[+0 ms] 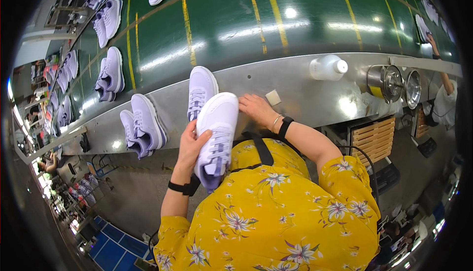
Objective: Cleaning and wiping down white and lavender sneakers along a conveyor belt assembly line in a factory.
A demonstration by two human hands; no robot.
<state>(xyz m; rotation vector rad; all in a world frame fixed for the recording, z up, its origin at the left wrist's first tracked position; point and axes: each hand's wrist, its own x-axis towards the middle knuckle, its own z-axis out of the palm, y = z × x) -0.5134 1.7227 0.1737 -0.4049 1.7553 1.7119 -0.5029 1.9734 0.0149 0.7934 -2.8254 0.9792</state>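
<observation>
My left hand [189,145] grips a lavender sneaker [219,130] by its side, thumb across the laces, toe pointing away from me. Behind it, partly covered, a second lavender sneaker [202,86] rests on the metal ledge. My right hand [257,109] lies low over the ledge with its fingers stretched toward the held shoe's toe; whether the fingertips touch the shoe I cannot tell. Close beyond that hand is a small whitish square pad [273,97]. To the left, a pair of lavender sneakers [143,126] sits on the ledge.
A green conveyor belt [221,19] with yellow lines runs beyond the metal ledge [290,81], carrying several sneakers [113,69]. At right on the ledge stand a white bottle [329,68] and a steel pot [385,81]. A wooden slatted seat [373,140] is below. Another person's arm [438,59] reaches in far right.
</observation>
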